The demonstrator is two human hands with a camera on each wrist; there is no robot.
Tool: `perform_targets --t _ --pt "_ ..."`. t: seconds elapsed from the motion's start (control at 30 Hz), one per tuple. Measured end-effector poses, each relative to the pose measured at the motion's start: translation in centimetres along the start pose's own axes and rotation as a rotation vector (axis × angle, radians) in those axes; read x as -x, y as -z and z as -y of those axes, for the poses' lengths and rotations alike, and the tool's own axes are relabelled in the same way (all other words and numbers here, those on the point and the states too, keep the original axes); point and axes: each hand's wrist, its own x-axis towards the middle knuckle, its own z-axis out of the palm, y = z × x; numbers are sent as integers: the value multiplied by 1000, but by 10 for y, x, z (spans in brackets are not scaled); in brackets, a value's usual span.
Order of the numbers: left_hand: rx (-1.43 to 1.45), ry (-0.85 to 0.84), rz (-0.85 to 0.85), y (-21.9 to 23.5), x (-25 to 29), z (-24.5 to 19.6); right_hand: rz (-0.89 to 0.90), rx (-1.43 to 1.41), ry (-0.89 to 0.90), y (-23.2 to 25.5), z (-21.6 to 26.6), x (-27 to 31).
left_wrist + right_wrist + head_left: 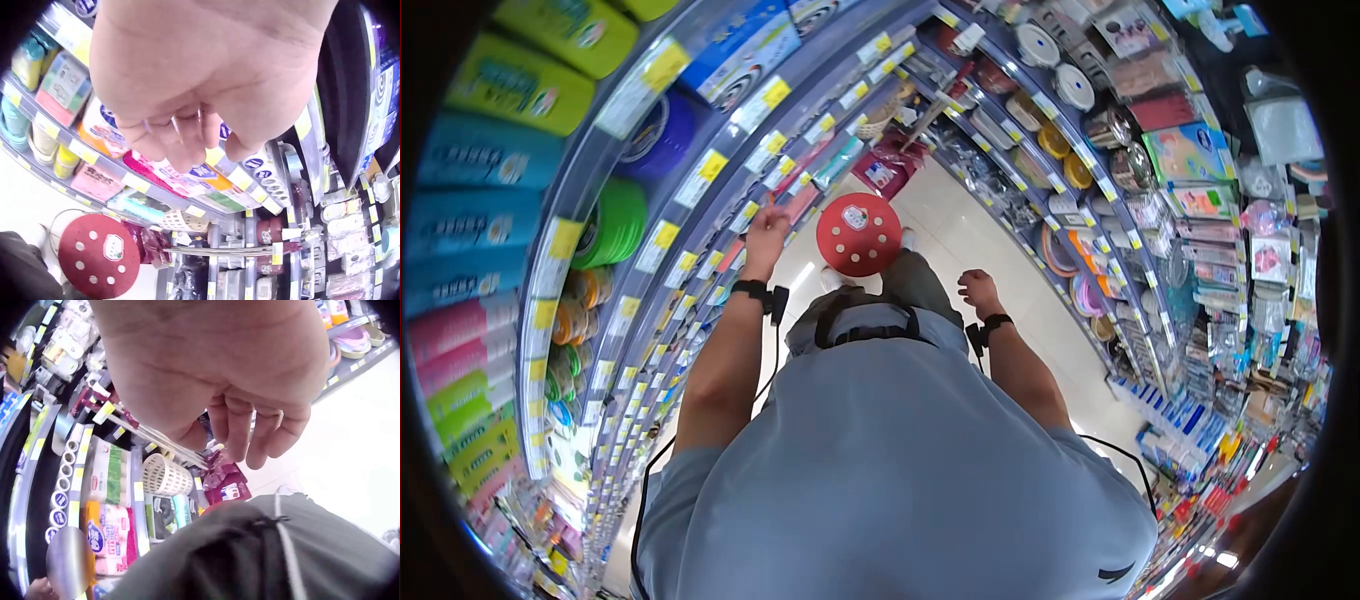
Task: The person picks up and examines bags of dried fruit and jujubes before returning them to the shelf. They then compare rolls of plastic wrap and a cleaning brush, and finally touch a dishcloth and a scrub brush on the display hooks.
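My left hand [768, 238] hangs in the air beside the shelves on the left, fingers loosely bent and nothing in them. In the left wrist view, that hand [200, 75] overlaps shelves of packaged goods, including a white and orange pack [103, 128]. My right hand [979, 289] hovers over the aisle at my right side, its fingers relaxed around nothing. In the right wrist view, the right hand [219, 369] hangs above a grey trouser leg [219, 556]. Between my hands and ahead of my legs stands a red round stool-like disc [860, 240] with pale dots and a label.
Stocked shelves [740, 110] with yellow price tags run along the left, and more shelves [1090, 150] line the right. They meet ahead near a dark red package [887, 170]. A pale tiled floor [960, 215] lies between. A white perforated basket [165, 476] sits on a shelf.
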Motion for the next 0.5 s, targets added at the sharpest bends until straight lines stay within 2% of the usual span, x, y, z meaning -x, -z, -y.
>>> perform_targets --t 0.03,0.1,0.13,0.17,0.2,0.23,0.33,0.4,0.47,0.5 --pt "-10 6 16 -16 -8 -6 -7 -11 -14 7 -9 4" --pt "-63 -74 -168 -42 -25 -16 -90 -108 -19 23 -27 8" --pt "-65 -78 -162 -52 -39 -18 -94 -114 -19 28 -33 8" --pt "-119 -96 -241 -61 -55 -21 -87 -114 -54 35 -36 5" --pt "-173 -107 -324 -69 -63 -20 -76 -108 -92 44 -39 3" --pt "-222 -111 -407 -77 -49 -60 -18 -32 -84 52 -39 -2" --pt "-332 -96 -545 -84 -74 -73 72 127 -72 81 -37 -51" --pt "-375 -123 -578 -89 -80 -98 17 154 29 86 5 -56" --pt "-549 110 -513 -91 -93 -108 74 261 136 95 44 -77" --pt "-660 21 -571 -92 -108 -93 81 267 140 100 64 -84"
